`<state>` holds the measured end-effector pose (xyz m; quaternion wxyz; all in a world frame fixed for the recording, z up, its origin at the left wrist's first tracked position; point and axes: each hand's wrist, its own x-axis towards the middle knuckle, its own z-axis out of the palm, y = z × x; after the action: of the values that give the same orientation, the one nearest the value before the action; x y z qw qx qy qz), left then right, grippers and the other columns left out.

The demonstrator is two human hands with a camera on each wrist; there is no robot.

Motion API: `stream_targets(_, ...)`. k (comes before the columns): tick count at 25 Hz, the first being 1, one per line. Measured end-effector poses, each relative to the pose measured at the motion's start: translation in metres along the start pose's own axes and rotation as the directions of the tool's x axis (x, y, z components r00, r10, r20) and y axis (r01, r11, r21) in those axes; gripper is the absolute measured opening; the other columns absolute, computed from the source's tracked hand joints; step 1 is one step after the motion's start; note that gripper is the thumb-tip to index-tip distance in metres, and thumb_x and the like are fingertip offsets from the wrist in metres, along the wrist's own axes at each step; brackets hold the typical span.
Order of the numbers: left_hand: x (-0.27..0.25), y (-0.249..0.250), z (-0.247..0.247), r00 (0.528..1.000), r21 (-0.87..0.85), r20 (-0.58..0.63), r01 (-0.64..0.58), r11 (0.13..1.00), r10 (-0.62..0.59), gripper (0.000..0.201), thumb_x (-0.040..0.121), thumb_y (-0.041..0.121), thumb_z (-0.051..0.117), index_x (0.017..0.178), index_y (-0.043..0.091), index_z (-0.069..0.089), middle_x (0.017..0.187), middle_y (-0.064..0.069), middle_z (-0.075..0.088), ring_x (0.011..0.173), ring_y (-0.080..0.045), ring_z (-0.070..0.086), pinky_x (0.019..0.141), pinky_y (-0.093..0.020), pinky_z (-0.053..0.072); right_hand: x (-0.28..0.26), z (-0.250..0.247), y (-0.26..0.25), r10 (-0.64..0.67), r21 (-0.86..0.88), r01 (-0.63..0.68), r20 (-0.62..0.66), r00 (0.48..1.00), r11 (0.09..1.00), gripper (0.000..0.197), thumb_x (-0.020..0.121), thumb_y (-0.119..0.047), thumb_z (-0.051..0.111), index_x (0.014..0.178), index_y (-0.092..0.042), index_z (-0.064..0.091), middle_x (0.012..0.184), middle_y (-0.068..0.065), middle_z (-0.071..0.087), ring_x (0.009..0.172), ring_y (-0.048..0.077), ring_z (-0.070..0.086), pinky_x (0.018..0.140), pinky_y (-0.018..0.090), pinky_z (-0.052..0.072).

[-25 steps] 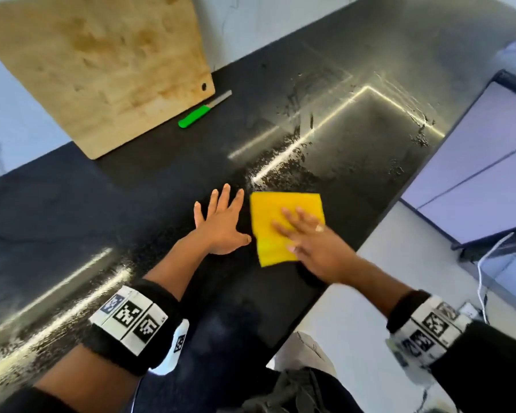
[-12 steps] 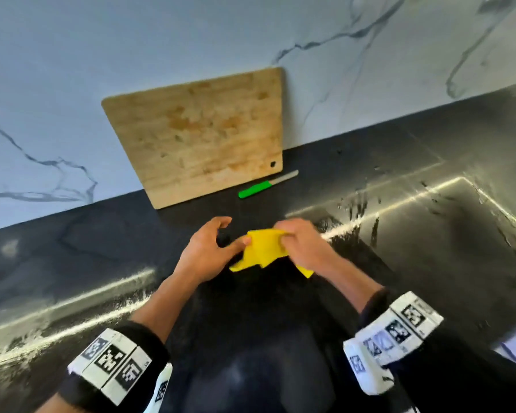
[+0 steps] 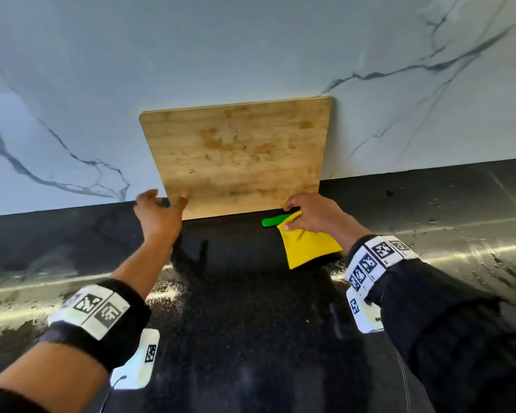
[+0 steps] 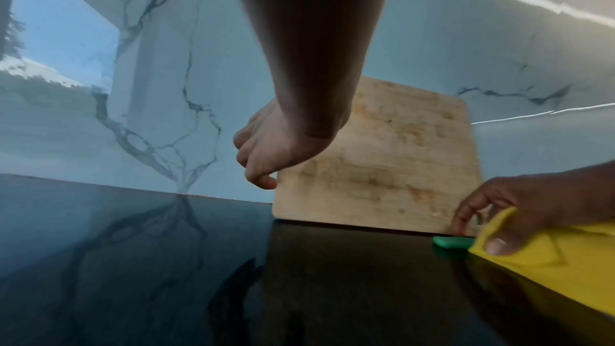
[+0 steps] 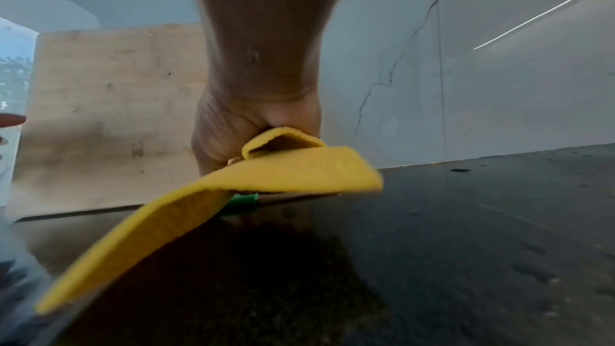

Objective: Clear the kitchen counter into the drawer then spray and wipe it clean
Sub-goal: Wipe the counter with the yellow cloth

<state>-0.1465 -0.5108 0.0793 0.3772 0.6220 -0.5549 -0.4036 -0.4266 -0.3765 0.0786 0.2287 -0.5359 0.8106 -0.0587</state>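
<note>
A wooden cutting board [image 3: 239, 156] leans on the marble wall at the back of the black counter [image 3: 251, 323]. My left hand [image 3: 166, 202] is open at the board's lower left corner, fingers spread, and holds nothing; in the left wrist view this hand [image 4: 266, 157] hangs beside the board [image 4: 382, 167]. My right hand [image 3: 310, 216] grips a folded yellow cloth [image 3: 307, 248] by the board's lower right corner. Its fingers reach down to a green-handled knife [image 3: 271, 221] lying along the foot of the board. The cloth [image 5: 233, 194] hides most of the knife [image 5: 244, 200].
Wet streaks and droplets [image 3: 429, 222] shine on the counter to the right, and more glare lies at the left [image 3: 27, 293]. The marble wall [image 3: 251, 55] closes off the back. No drawer or spray bottle is in view.
Both hands moved from the counter's middle to the back wall. My left hand let go of the cloth and went to the board's left corner. My right hand carried the cloth to the knife.
</note>
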Motion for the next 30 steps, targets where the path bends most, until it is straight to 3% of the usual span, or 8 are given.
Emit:
stream_targets(2, 0.018, 0.004, -0.001, 1.000, -0.031, 0.024, -0.012, 0.999, 0.012, 0.082, 0.075, 0.048, 0.079, 0.139, 0.015, 0.039, 0.133, -0.002, 0.048, 0.117, -0.016, 0.050, 0.094, -0.029, 0.044, 0.009, 0.006, 0.002, -0.004, 0.038, 0.003, 0.040, 0.999, 0.999, 0.041, 0.074, -0.043, 0.081, 0.107, -0.026, 0.063, 0.118, -0.001, 0.058, 0.112, 0.022, 0.055, 0.088, 0.034, 0.045)
stream_targets(4, 0.034, 0.008, 0.000, 0.988, -0.081, 0.142, -0.047, 0.996, 0.058, 0.083, 0.069, 0.054, 0.080, 0.135, 0.014, 0.048, 0.128, 0.003, 0.057, 0.114, -0.012, 0.057, 0.090, -0.027, 0.048, 0.014, 0.005, 0.003, 0.010, 0.046, -0.014, 0.094, 0.996, 0.999, 0.038, 0.075, -0.043, 0.081, 0.099, -0.022, 0.060, 0.112, 0.000, 0.056, 0.106, 0.021, 0.055, 0.084, 0.034, 0.045)
stream_targets(10, 0.027, 0.012, -0.008, 0.950, -0.353, 0.280, -0.030, 0.935, 0.137, 0.056, 0.073, 0.037, 0.079, 0.119, 0.013, 0.059, 0.112, 0.000, 0.071, 0.101, -0.013, 0.069, 0.087, -0.033, 0.057, 0.004, -0.007, -0.015, -0.046, -0.033, 0.048, 0.079, 0.996, 0.998, 0.039, 0.077, -0.046, 0.078, 0.102, -0.022, 0.061, 0.112, 0.000, 0.060, 0.102, 0.022, 0.058, 0.078, 0.032, 0.044)
stream_targets(14, -0.020, 0.001, -0.051, 0.960, -0.514, 0.189, -0.080, 0.854, 0.204, 0.025, 0.083, 0.037, 0.073, 0.099, 0.022, 0.061, 0.098, 0.002, 0.068, 0.089, -0.020, 0.063, 0.078, -0.039, 0.053, -0.034, -0.025, -0.068, -0.174, 0.154, 0.165, 0.047, 0.984, 0.974, 0.037, 0.075, -0.048, 0.080, 0.095, -0.025, 0.059, 0.103, -0.004, 0.058, 0.093, 0.017, 0.055, 0.068, 0.029, 0.041)
stream_targets(18, -0.062, -0.025, -0.149, 0.996, -0.503, 0.021, -0.066, 0.862, 0.088, 0.029, 0.085, 0.042, 0.069, 0.090, 0.018, 0.053, 0.088, -0.008, 0.059, 0.078, -0.025, 0.056, 0.068, -0.044, 0.052, -0.069, -0.010, -0.165, -0.369, 0.397, 0.304, 0.096, 0.925, 0.866, 0.040, 0.073, -0.050, 0.080, 0.088, -0.016, 0.068, 0.077, -0.010, 0.058, 0.081, 0.011, 0.054, 0.063, 0.025, 0.036)
stream_targets(22, -0.073, -0.065, -0.266, 0.989, -0.483, -0.073, 0.081, 0.872, -0.132, 0.042, 0.078, 0.051, 0.073, 0.091, 0.017, 0.053, 0.096, -0.014, 0.065, 0.088, -0.031, 0.063, 0.076, -0.055, 0.057, -0.093, 0.037, -0.274, -0.396, 0.627, 0.219, 0.155, 0.905, 0.747, 0.059, 0.054, -0.063, 0.084, 0.090, -0.017, 0.076, 0.085, -0.001, 0.075, 0.088, 0.021, 0.068, 0.081, 0.040, 0.053)
stream_targets(26, -0.060, -0.126, -0.393, 0.943, -0.503, -0.135, 0.200, 0.841, -0.305, 0.031, 0.085, 0.044, 0.069, 0.091, 0.015, 0.058, 0.095, -0.009, 0.072, 0.081, -0.023, 0.069, 0.064, -0.040, 0.058, -0.102, 0.090, -0.409, -0.409, 0.733, 0.103, 0.252, 0.877, 0.673, 0.077, 0.035, -0.059, 0.087, 0.093, -0.010, 0.076, 0.093, 0.013, 0.076, 0.085, 0.024, 0.068, 0.094, 0.050, 0.052)
stream_targets(30, -0.032, -0.190, -0.513, 0.893, -0.495, -0.139, 0.312, 0.811, -0.429, 0.031, 0.091, 0.041, 0.064, 0.093, 0.012, 0.055, 0.097, -0.012, 0.069, 0.086, -0.029, 0.066, 0.071, -0.046, 0.059, -0.101, 0.155, -0.545, -0.380, 0.673, 0.076, 0.317, 0.869, 0.735, 0.056, 0.059, -0.049, 0.088, 0.094, -0.007, 0.075, 0.097, 0.016, 0.075, 0.095, 0.030, 0.069, 0.093, 0.050, 0.052)
